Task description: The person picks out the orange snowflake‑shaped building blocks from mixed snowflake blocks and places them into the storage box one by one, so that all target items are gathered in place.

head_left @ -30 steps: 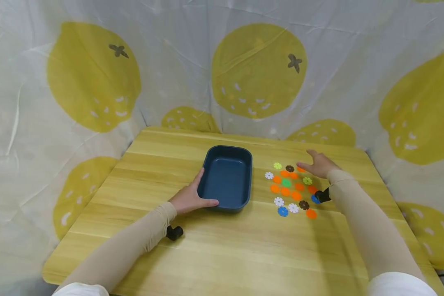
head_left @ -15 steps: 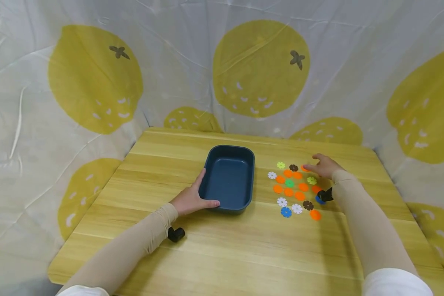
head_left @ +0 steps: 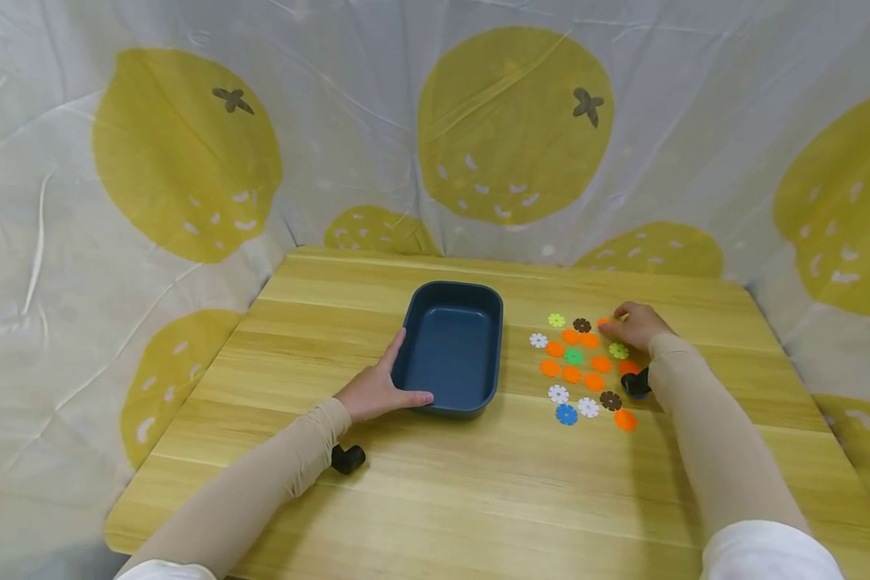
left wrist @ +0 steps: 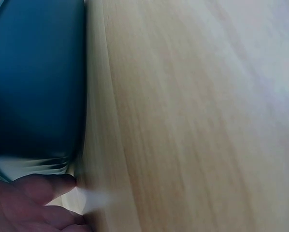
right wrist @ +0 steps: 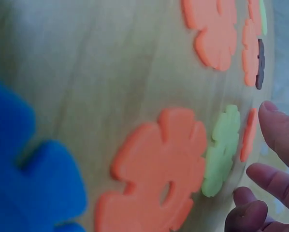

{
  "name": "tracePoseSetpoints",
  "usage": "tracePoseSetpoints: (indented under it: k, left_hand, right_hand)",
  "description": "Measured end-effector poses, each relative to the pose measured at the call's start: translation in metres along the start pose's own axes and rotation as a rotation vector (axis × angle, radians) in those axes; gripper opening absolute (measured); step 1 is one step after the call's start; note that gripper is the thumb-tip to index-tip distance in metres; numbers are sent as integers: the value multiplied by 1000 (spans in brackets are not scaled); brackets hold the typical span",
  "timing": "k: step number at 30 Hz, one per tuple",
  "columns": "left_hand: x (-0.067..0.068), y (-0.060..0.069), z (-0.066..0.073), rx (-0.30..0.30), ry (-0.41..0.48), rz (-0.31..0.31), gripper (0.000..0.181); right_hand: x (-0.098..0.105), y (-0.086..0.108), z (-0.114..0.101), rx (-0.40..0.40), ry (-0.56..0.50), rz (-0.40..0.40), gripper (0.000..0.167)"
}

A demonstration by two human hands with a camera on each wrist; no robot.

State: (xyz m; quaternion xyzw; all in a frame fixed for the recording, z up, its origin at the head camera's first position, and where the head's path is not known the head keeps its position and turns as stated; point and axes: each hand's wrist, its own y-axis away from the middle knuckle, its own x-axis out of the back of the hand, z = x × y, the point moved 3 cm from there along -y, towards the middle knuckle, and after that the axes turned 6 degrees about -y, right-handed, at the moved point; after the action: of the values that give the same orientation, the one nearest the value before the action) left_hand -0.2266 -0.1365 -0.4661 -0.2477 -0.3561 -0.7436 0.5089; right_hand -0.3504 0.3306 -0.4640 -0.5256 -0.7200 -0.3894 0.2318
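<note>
In the head view, my left hand (head_left: 373,391) rests against the near-left corner of a dark blue tray (head_left: 455,400), thumb along the near rim and fingers at the left side. Nothing lies in the tray. Fingers (left wrist: 45,186) touch the tray's wall (left wrist: 43,87) in the left wrist view. My right hand (head_left: 640,326) is over the far-right edge of a spread of flower-shaped discs, at an orange disc (head_left: 603,324). In the right wrist view its thumb and fingers (right wrist: 272,179) are spread beside that orange disc (right wrist: 249,135); contact is unclear.
Several more discs, among them a green one (head_left: 573,356), a blue one (head_left: 566,414) and a white one (head_left: 589,407), lie flat on the wooden table (head_left: 442,499) right of the tray. A lemon-patterned cloth (head_left: 348,121) hangs behind the table.
The right thumb and fingers have drawn closer together at the far-right orange disc. The left hand has stayed at the tray; the head view has shifted slightly.
</note>
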Motion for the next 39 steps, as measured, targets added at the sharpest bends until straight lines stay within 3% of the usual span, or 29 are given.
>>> tracePoseSetpoints:
  k: [17,24,39]
  left_hand:
    - [2,0,3,1,1,3,129]
    - [2,0,3,1,3,-5,129]
    - [1,0,1,1,-19,2,129]
  right_hand:
    - [2,-7,-2,19,18,44,49]
    - [0,-6,-1,-36,19,22,48]
    - [0,-2,2,-25,-11,7,48]
